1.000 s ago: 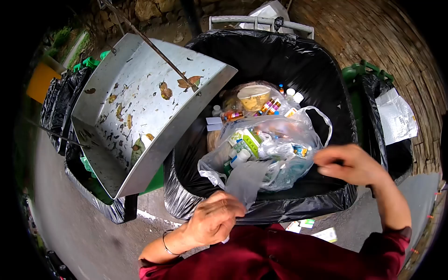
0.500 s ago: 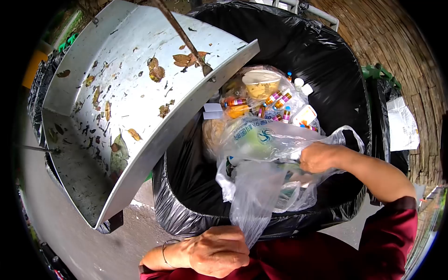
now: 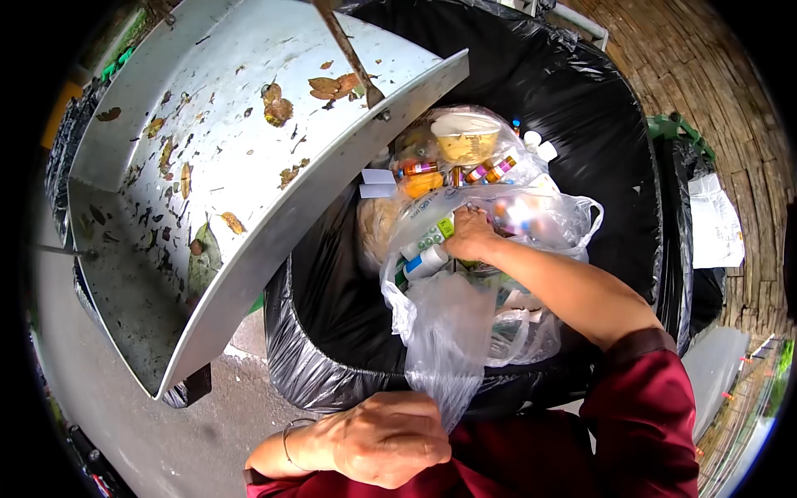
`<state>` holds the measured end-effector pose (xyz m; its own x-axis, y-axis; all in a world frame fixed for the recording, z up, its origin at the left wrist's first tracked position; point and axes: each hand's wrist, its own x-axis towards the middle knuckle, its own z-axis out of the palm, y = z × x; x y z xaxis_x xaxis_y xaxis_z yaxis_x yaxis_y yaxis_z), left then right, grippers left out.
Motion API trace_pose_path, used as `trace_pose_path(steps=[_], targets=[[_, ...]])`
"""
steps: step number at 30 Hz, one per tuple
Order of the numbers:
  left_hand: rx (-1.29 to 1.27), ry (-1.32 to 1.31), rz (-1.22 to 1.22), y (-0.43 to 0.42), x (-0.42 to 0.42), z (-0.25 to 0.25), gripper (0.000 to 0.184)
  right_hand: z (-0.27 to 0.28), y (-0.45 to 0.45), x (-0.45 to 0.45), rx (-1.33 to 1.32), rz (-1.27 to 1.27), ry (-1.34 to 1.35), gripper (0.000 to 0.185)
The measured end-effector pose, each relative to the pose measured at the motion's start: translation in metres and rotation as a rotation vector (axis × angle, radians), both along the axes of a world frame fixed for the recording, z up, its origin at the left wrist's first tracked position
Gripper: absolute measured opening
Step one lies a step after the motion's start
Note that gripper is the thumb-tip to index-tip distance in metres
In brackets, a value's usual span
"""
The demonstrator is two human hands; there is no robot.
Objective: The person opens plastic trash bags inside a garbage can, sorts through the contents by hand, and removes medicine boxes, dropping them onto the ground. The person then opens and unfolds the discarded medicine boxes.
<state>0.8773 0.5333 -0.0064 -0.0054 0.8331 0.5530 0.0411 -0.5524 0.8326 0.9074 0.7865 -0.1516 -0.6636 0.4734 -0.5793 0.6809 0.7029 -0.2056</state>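
Note:
My left hand (image 3: 386, 440) is closed round the gathered end of a clear plastic bag (image 3: 448, 328) at the bin's near rim. My right hand (image 3: 471, 235) reaches into the bag's opening, fingers bent down among the contents; what they grip is hidden. Beside it lie a green-and-white pack (image 3: 430, 239) and a white bottle with a blue band (image 3: 426, 262). Beyond the hand, small brown vials (image 3: 501, 169), a tub of yellowish food (image 3: 465, 141) and white caps (image 3: 540, 146) rest in the rubbish.
A black-lined bin (image 3: 581, 100) surrounds the rubbish. A large metal dustpan (image 3: 241, 166) with dry leaves overlaps its left side, its rusty rod (image 3: 349, 54) slanting above. Another black bag (image 3: 706, 299) and a white paper (image 3: 716, 220) are at right, by wooden planking (image 3: 689, 75).
My right hand has moved left and forward from the bag's right edge into its opening. The printed plastic has folded back, exposing the pack and bottle. My left hand keeps its hold.

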Motion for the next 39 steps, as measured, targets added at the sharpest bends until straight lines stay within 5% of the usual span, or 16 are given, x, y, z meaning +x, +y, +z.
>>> trace_pose_path(steps=[3,5,6,7,9,10,11,13,14,19,21,23,27,30,34,39], targets=[[-0.027,0.025,0.014,-0.002,0.002,0.002,0.011,-0.002,0.005,0.004,-0.028,-0.104,0.068,0.058],[-0.044,0.038,0.034,-0.002,0.003,0.002,0.011,-0.016,0.013,0.011,-0.074,0.575,-0.23,0.049],[-0.049,0.049,0.045,-0.002,0.004,0.002,0.011,-0.009,0.013,0.021,-0.108,0.178,0.048,0.043],[-0.049,0.052,0.05,-0.002,0.003,0.003,0.011,0.002,0.021,0.028,0.11,0.633,0.018,0.044],[-0.031,0.059,0.062,0.0,0.004,0.004,0.017,0.032,0.025,0.04,0.16,0.688,0.096,0.046],[-0.027,0.069,0.078,-0.001,0.005,0.002,0.019,0.075,0.016,0.045,-0.01,0.289,0.203,0.047],[-0.03,0.066,0.092,0.0,0.005,0.003,0.02,0.089,0.018,0.055,0.0,0.288,0.208,0.047],[-0.084,0.075,0.183,-0.001,0.006,0.006,0.021,0.121,0.023,0.075,0.093,0.679,0.525,0.048],[-0.111,0.088,0.227,0.0,0.007,0.006,0.02,0.14,0.019,0.074,-0.037,0.618,0.264,0.046],[-0.283,0.29,0.335,0.014,-0.005,0.032,0.013,0.149,0.016,0.121,0.03,0.667,0.081,0.036],[-0.317,0.347,0.311,0.02,-0.008,0.042,0.011,0.184,0.0,0.136,-0.012,0.427,0.099,0.039],[-0.36,0.34,0.291,0.022,-0.011,0.042,0.011,0.209,-0.004,0.148,0.073,0.524,0.253,0.039],[-0.414,0.433,0.481,0.038,-0.005,0.065,0.017,0.219,0.002,0.15,-0.365,-0.115,0.519,0.043],[-0.468,0.456,0.597,0.061,0.003,0.062,0.046,0.216,-0.008,0.135,-0.643,-0.378,0.934,0.043],[-0.443,0.402,0.622,0.099,0.016,0.056,0.104,0.202,-0.034,0.106,-0.763,-0.513,1.405,0.045],[-0.354,0.534,0.831,0.113,0.02,0.05,0.107,0.175,-0.056,0.099,-0.675,-0.397,1.528,0.058]])
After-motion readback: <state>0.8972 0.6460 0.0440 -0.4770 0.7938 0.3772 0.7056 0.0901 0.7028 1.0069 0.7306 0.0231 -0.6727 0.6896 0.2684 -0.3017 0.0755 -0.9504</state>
